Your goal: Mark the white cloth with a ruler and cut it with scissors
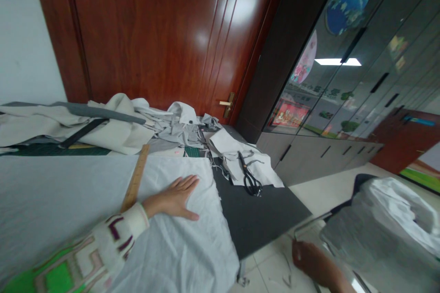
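Note:
My left hand [177, 198] lies flat on a wide white cloth [178, 247], palm down with the fingers stretched out. Beside its wrist, a wooden ruler [136, 176] rests on the cloth, its lower end hidden behind my sleeve. Off the table at the lower right, my right hand [314, 261] is curled and somewhat blurred, close to a thin metal bar [309, 225] of what looks like a chair frame. What its fingers hold, if anything, I cannot make out. Black-handled scissors [250, 178] lie on pale fabric scraps [264, 167] beyond the cloth's right edge.
Grey and cream fabric [117, 123] is heaped along the back of the dark table [261, 224], partly over a green cutting mat [44, 149]. A wooden door [154, 32] stands behind. Glossy cabinets [330, 87] line the right. Grey and white cloth [381, 219] is piled at the lower right.

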`<action>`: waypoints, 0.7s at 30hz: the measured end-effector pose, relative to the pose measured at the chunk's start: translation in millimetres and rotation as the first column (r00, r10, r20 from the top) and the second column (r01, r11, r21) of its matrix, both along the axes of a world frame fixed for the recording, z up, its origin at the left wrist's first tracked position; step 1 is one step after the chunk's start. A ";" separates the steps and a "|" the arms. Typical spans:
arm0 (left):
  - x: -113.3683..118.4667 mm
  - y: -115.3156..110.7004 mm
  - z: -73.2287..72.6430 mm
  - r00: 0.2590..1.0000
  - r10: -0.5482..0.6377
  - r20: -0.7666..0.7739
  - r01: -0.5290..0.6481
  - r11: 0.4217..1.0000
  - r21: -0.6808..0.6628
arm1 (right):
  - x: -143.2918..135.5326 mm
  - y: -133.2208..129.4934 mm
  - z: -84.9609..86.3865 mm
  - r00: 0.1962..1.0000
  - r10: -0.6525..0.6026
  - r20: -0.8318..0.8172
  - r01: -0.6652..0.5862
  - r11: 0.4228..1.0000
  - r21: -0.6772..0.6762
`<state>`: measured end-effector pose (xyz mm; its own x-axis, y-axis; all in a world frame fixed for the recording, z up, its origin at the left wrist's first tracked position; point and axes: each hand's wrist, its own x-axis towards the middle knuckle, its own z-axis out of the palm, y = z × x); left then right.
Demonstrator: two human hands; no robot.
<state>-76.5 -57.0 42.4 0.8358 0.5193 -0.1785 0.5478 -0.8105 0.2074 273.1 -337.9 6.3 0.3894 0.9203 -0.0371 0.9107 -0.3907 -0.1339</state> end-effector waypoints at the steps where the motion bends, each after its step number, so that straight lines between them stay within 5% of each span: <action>1: 0.3 0.8 -0.7 1.000 -0.002 0.001 0.002 1.000 0.000 | 6.1 -6.4 1.2 1.000 -0.021 -0.003 0.021 1.000 -0.011; 4: 1.0 2.3 -1.1 1.000 -0.003 0.005 0.003 1.000 0.000 | -4.9 -3.8 7.8 0.997 -0.021 -0.069 0.028 0.994 0.110; 8: 0.8 1.0 2.5 1.000 -0.007 0.006 0.007 1.000 -0.007 | -69.0 28.2 6.6 0.964 0.252 -0.086 -0.224 0.942 0.248; 12: 1.5 -1.3 6.4 1.000 -0.007 -0.006 0.007 1.000 -0.021 | -114.6 45.1 -4.3 0.847 0.519 -0.115 -0.509 0.854 0.108; 16: 2.0 -2.1 7.6 1.000 0.000 -0.010 0.000 1.000 -0.024 | -106.5 37.7 3.4 0.867 0.488 -0.098 -0.492 0.871 -0.012; 21: -4.6 -5.3 13.3 1.000 -0.009 -0.018 0.008 0.999 -0.050 | -93.7 34.9 28.8 0.922 0.385 -0.045 -0.376 0.917 0.130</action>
